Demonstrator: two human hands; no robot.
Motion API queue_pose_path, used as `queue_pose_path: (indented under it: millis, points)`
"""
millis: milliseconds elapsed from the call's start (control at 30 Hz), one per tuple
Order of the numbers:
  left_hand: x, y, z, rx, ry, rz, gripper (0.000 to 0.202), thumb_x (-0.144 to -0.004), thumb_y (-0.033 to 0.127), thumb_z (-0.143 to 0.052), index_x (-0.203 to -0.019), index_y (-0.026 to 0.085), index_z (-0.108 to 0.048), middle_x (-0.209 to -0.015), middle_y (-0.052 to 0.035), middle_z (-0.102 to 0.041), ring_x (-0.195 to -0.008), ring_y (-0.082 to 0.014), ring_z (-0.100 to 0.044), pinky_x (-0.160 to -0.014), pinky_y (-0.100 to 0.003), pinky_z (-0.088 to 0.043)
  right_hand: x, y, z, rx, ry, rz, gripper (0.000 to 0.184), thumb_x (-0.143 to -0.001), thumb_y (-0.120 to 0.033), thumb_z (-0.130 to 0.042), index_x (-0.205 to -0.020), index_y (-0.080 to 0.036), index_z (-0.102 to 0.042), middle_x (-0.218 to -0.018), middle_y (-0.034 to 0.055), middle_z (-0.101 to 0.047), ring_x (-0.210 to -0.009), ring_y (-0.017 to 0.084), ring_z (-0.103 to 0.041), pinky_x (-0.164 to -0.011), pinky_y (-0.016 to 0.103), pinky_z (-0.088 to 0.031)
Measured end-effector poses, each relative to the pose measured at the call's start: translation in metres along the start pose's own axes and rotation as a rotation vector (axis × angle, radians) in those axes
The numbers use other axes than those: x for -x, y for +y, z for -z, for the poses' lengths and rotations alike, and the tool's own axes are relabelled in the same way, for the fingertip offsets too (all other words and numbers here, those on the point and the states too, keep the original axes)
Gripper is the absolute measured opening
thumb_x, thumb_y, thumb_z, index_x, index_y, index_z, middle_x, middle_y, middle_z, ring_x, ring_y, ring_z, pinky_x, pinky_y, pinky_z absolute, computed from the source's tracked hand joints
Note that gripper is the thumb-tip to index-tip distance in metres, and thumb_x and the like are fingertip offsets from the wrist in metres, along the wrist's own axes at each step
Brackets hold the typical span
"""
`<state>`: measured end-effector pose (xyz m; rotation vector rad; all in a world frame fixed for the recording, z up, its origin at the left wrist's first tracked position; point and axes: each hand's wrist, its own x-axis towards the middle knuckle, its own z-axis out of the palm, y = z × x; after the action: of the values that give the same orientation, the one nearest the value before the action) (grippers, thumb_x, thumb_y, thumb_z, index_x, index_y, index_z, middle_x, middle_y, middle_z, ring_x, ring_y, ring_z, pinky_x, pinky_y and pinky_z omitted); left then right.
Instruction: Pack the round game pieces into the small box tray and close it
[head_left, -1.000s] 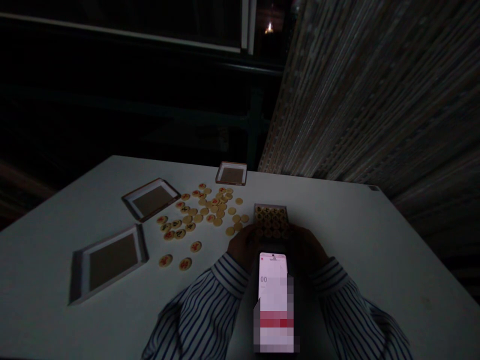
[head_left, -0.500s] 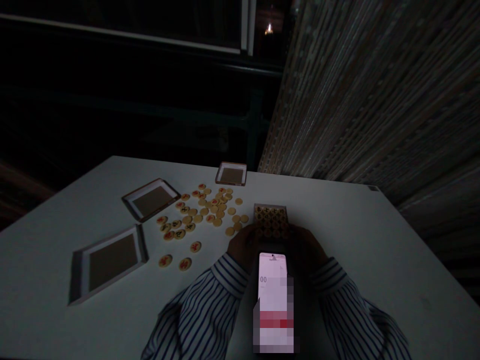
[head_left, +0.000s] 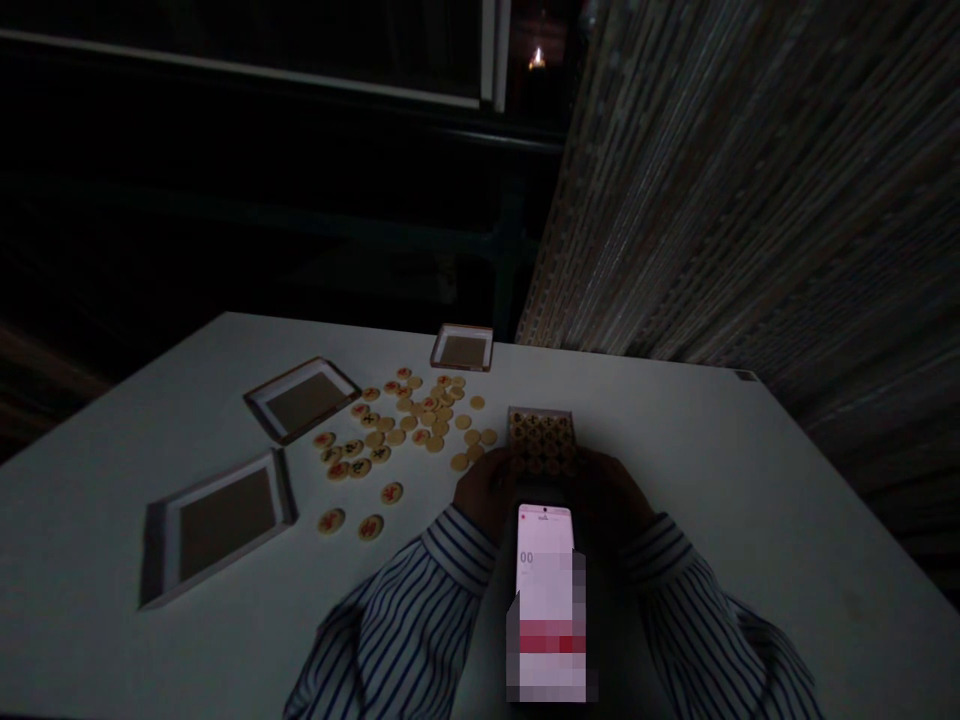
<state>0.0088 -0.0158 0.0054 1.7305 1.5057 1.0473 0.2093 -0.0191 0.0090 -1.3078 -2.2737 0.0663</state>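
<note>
A small box [head_left: 540, 411] stands on the table with Chinese chess pieces [head_left: 541, 432] laid in rows inside it. My left hand [head_left: 482, 490] grips its near left side, and my right hand [head_left: 615, 488] grips the near right side. Deep shadow covers most of the fingers of both hands. To the left lie several loose round wooden chess pieces [head_left: 395, 437], some showing red or black characters, others plain side up. A lit phone [head_left: 545, 590], partly pixelated, is between my forearms, in front of the box.
Three shallow open trays or lids rest on the white table [head_left: 697, 460]: one at the near left [head_left: 225, 515], another behind it [head_left: 304, 398], and a smaller one at the far edge [head_left: 463, 348]. A string curtain [head_left: 720, 190] hangs behind the right side. The room is dark.
</note>
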Motion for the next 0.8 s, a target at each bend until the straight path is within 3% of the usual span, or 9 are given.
queue_pose_path:
  millis: [133, 300, 500, 800]
  points:
    - [0.0, -0.005, -0.003, 0.017, 0.038, -0.02, 0.024, -0.078, 0.028, -0.048, -0.096, 0.021, -0.061, -0.096, -0.0037, -0.065, -0.088, -0.0171, -0.061, -0.078, -0.033, -0.051, -0.004, -0.004, 0.005, 0.001, 0.047, 0.025, 0.031, -0.08, -0.022, -0.046, -0.108, -0.014, -0.056, -0.1, 0.0127, -0.063, -0.093, 0.023, -0.059, -0.08, 0.038, -0.05]
    - [0.001, -0.01, -0.005, 0.142, 0.067, -0.006, 0.024, -0.077, 0.028, -0.049, -0.097, 0.02, -0.061, -0.097, -0.0062, -0.065, -0.086, -0.0173, -0.061, -0.077, -0.032, -0.051, -0.006, -0.008, 0.006, -0.002, 0.007, -0.011, 0.029, -0.081, -0.022, -0.044, -0.107, -0.021, -0.057, -0.096, 0.0083, -0.065, -0.083, 0.019, -0.062, -0.072, 0.034, -0.053]
    - [0.005, -0.008, 0.006, 0.17, 0.098, 0.029, 0.024, -0.076, 0.03, -0.049, -0.093, 0.018, -0.061, -0.091, -0.006, -0.065, -0.081, -0.0165, -0.062, -0.073, -0.031, -0.051, 0.01, 0.007, -0.005, 0.04, 0.224, -0.214, 0.033, -0.08, -0.038, -0.046, -0.102, -0.016, -0.057, -0.089, 0.012, -0.064, -0.078, 0.022, -0.061, -0.065, 0.038, -0.053]
    - [0.019, -0.011, 0.04, 0.119, 0.089, 0.014, 0.026, -0.078, 0.029, -0.048, -0.096, 0.017, -0.06, -0.095, -0.0078, -0.066, -0.085, -0.0161, -0.062, -0.078, -0.03, -0.05, 0.0, 0.001, 0.014, 0.058, 0.247, -0.079, 0.024, -0.081, -0.034, -0.046, -0.095, -0.016, -0.056, -0.085, 0.0092, -0.062, -0.079, 0.019, -0.057, -0.069, 0.034, -0.05]
